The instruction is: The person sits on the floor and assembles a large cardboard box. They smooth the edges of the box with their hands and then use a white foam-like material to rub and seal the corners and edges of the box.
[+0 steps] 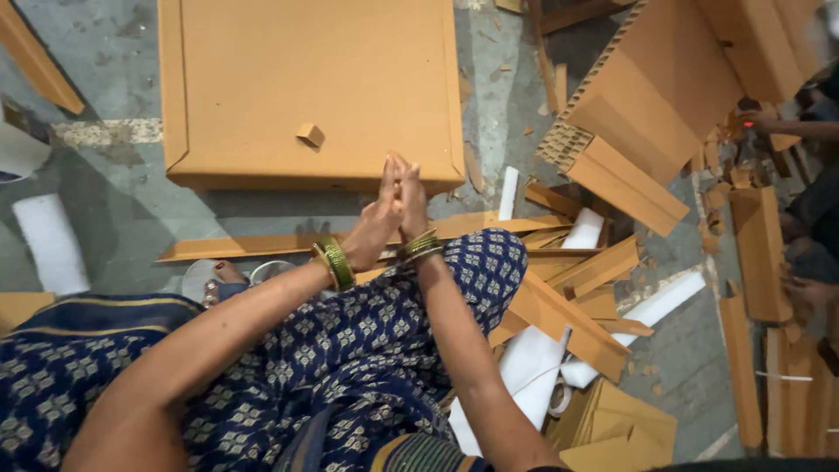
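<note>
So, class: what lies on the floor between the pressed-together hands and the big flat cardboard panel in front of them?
In the head view, a long cardboard strip lies between the hands and the cardboard panel, with bare grey floor beside it.

A single view comes from a camera worn on the person's head, looking steeply down past the forearms to the hands (398,205), which sit close to the lens near the picture's middle. It faces the concrete floor (105,183) ahead of the seated person's lap. The flat cardboard box (310,87) lies just beyond the hands, cut off by the upper edge; cardboard strips (577,297) spread right of that box.
</note>
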